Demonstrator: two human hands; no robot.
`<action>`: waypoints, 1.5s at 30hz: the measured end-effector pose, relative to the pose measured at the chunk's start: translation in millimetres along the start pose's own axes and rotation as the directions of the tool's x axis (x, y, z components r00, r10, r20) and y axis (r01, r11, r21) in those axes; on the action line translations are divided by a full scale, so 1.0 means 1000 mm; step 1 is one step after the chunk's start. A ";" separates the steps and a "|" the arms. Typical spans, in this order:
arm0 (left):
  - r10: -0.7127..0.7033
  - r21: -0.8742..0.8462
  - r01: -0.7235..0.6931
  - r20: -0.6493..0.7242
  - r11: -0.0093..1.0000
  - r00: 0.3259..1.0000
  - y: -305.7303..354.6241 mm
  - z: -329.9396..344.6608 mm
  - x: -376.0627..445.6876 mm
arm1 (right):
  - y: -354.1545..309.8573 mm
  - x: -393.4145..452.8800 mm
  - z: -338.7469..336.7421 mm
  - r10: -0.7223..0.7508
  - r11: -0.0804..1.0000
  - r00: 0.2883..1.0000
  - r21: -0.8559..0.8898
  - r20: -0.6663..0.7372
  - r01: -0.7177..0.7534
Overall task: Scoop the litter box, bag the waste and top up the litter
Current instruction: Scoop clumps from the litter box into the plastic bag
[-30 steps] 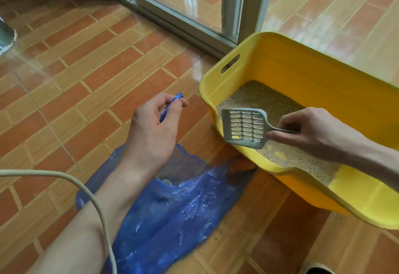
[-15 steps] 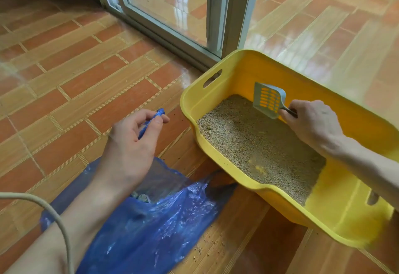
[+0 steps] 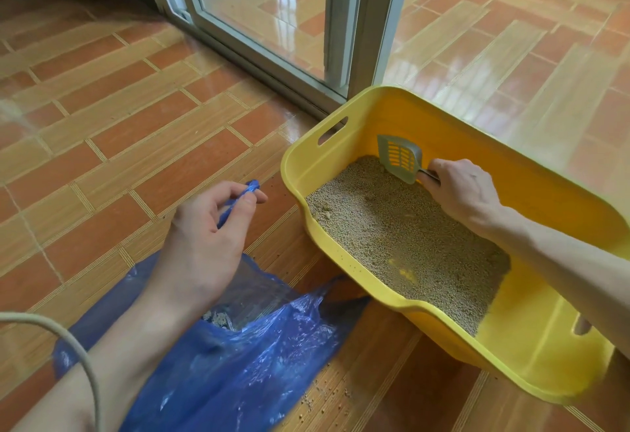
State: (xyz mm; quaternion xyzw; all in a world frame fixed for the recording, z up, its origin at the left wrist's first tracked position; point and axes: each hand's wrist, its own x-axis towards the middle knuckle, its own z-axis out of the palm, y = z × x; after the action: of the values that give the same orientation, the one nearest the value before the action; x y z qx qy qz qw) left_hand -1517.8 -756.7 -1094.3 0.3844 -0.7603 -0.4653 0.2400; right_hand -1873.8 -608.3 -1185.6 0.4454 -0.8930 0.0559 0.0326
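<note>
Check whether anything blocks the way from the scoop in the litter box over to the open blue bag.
Nothing visible does. The scoop, held by the right hand, sits at the far end of the litter box. The box's near wall is the only thing to lift over. The left hand holds the blue bag open beside it.

Open floor (image 3: 119, 145) left of box (image 3: 341, 298)
</note>
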 end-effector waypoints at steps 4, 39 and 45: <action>-0.006 -0.005 0.006 -0.006 1.000 1.000 -0.001 -0.001 0.000 | 0.002 -0.015 0.005 -0.002 0.993 0.999 0.119 0.035 -0.002; 0.017 -0.076 -0.015 0.028 0.997 0.999 -0.005 -0.001 0.001 | -0.050 -0.043 0.021 0.166 0.432 0.806 0.692 0.569 -0.578; 0.011 -0.077 -0.009 0.030 0.997 0.999 -0.007 -0.003 0.001 | -0.049 -0.063 0.022 0.148 0.149 0.737 0.722 0.659 -0.676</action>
State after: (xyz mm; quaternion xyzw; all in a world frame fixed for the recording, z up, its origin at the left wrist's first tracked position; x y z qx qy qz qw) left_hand -1513.8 -760.8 -1099.0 0.3639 -0.7473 -0.4989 0.2455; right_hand -1796.6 -590.3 -1211.1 0.1002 -0.7477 0.4738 -0.4544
